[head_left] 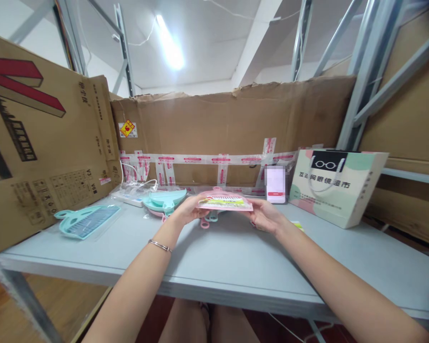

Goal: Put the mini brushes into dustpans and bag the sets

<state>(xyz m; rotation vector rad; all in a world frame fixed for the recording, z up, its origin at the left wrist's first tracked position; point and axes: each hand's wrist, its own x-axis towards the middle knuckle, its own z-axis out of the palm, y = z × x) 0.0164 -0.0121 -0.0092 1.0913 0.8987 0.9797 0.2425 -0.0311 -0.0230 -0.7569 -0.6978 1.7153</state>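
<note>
A small pink dustpan-and-brush set is held up between my two hands above the table. Bristles and a yellow-green label show on its near side. My left hand is closed on its left end, and my right hand grips the right end. Behind and below it, pink and teal handle ends with holes peek out. Left of my hands lie stacked teal dustpans in clear plastic. Farther left, another teal dustpan with a brush rests in a clear bag.
A large cardboard panel stands along the back, with a big box at the left. A phone leans upright beside a paper gift bag. A white power strip lies back left on the grey table.
</note>
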